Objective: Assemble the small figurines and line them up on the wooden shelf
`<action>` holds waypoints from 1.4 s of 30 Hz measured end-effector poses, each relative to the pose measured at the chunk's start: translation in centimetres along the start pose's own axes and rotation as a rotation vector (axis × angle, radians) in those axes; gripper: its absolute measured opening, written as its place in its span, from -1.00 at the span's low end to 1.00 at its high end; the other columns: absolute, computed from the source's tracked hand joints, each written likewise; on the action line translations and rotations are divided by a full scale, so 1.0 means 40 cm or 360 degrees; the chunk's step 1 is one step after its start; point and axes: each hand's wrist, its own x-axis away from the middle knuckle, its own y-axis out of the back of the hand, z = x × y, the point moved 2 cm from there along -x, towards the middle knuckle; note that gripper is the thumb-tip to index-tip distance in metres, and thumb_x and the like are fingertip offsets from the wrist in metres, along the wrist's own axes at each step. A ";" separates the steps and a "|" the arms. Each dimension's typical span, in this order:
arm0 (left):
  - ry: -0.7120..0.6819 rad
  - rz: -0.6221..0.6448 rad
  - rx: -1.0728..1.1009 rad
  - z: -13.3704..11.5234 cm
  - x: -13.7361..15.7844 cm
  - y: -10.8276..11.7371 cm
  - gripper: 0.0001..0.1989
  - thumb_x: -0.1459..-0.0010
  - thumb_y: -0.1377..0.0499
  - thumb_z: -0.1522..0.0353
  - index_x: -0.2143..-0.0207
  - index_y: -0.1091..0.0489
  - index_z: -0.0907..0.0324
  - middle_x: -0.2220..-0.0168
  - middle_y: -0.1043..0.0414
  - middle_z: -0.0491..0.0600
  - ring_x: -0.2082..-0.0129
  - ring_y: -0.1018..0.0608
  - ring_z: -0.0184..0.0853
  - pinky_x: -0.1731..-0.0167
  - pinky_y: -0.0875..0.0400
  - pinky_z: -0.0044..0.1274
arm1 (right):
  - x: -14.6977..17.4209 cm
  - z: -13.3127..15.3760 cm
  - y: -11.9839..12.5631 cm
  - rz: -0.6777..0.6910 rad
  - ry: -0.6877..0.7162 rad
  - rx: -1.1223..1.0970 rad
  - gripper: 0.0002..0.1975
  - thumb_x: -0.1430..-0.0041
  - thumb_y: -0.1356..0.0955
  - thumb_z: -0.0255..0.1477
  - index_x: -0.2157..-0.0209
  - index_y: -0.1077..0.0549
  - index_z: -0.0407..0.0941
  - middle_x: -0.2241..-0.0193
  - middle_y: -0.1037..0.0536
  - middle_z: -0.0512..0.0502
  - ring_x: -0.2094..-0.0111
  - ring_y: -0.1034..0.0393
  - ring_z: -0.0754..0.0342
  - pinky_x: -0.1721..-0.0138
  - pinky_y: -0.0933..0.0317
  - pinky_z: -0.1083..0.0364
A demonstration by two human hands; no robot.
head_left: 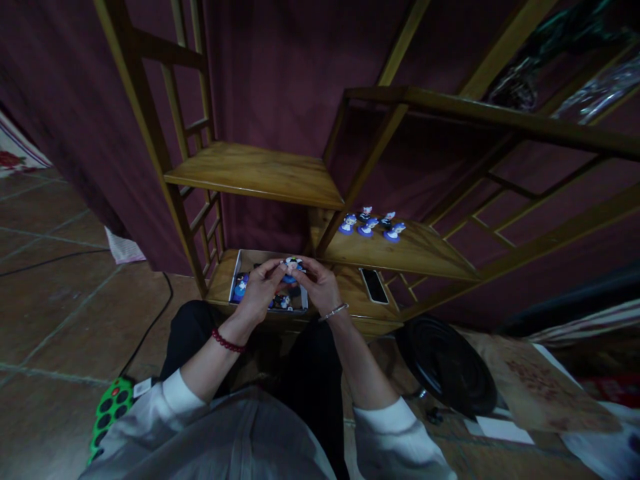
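Between my left hand (261, 288) and my right hand (320, 285) is a small figurine (292, 265) with a light face and a blue base. The fingers of both hands are closed on it from either side. Right below them, a shallow white-rimmed box (234, 280) rests on the bottom shelf. Inside it lie more figurines, a blue one (241, 285) at the left and a dark one (283, 302) near the front. My hands hide part of the box. Several figurines (369, 228) with blue or dark bodies stand grouped on the shelf to the right.
The wooden rack has a higher shelf (260, 170) at left and a middle shelf (425, 253) at right. A phone (374, 285) lies on the bottom board. A round black object (450, 367) is at right. A green power strip (113, 413) and cable lie on the floor.
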 end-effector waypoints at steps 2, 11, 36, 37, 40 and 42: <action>-0.0006 -0.0001 -0.0018 0.001 -0.002 0.000 -0.68 0.18 -0.31 0.24 0.35 -0.46 0.23 0.34 -0.50 -0.05 0.35 -0.51 -0.35 0.31 -0.46 -0.49 | -0.001 0.000 0.000 -0.0003 -0.0001 -0.0005 -0.68 0.04 -0.39 -0.27 0.21 -0.47 -0.07 0.26 -0.54 -0.04 0.21 -0.41 0.06 0.12 -0.30 0.06; -0.0040 -0.0049 0.0048 -0.005 -0.008 0.004 -0.69 0.19 -0.32 0.26 0.36 -0.46 0.23 0.33 -0.49 -0.05 0.33 -0.50 -0.34 0.30 -0.45 -0.48 | -0.006 -0.004 -0.002 -0.0027 0.0040 -0.0006 -0.69 0.04 -0.39 -0.28 0.21 -0.48 -0.06 0.25 -0.55 -0.03 0.20 -0.42 0.06 0.11 -0.31 0.04; -0.0102 -0.0045 0.0081 0.000 -0.024 0.012 -0.70 0.16 -0.31 0.26 0.34 -0.48 0.21 0.31 -0.50 -0.04 0.29 -0.51 -0.33 0.23 -0.44 -0.45 | -0.022 -0.017 -0.005 0.0057 0.0003 -0.0134 -0.61 0.10 -0.43 -0.35 0.15 -0.43 -0.06 0.20 -0.53 -0.05 0.19 -0.43 0.05 0.10 -0.30 0.04; -0.0098 -0.0037 0.0083 0.000 -0.024 0.011 -0.70 0.16 -0.31 0.26 0.33 -0.47 0.21 0.31 -0.50 -0.04 0.29 -0.51 -0.33 0.22 -0.44 -0.46 | -0.022 -0.014 -0.003 0.0054 0.0003 -0.0136 -0.61 0.10 -0.43 -0.35 0.14 -0.43 -0.06 0.19 -0.53 -0.05 0.19 -0.43 0.05 0.10 -0.31 0.04; -0.0085 -0.0026 0.0089 -0.001 -0.026 0.009 -0.67 0.17 -0.31 0.26 0.31 -0.46 0.22 0.29 -0.50 -0.04 0.29 -0.51 -0.33 0.22 -0.44 -0.45 | -0.023 -0.005 0.001 0.0053 0.0007 -0.0127 -0.58 0.10 -0.43 -0.32 0.13 -0.43 -0.06 0.19 -0.53 -0.04 0.20 -0.43 0.06 0.11 -0.31 0.04; -0.0077 -0.0009 0.0089 0.000 -0.028 0.009 -0.65 0.18 -0.32 0.27 0.30 -0.46 0.22 0.27 -0.49 -0.03 0.28 -0.50 -0.33 0.20 -0.44 -0.43 | -0.022 0.000 0.003 0.0046 0.0021 -0.0127 -0.57 0.10 -0.43 -0.30 0.12 -0.43 -0.06 0.21 -0.53 -0.03 0.20 -0.42 0.06 0.11 -0.31 0.04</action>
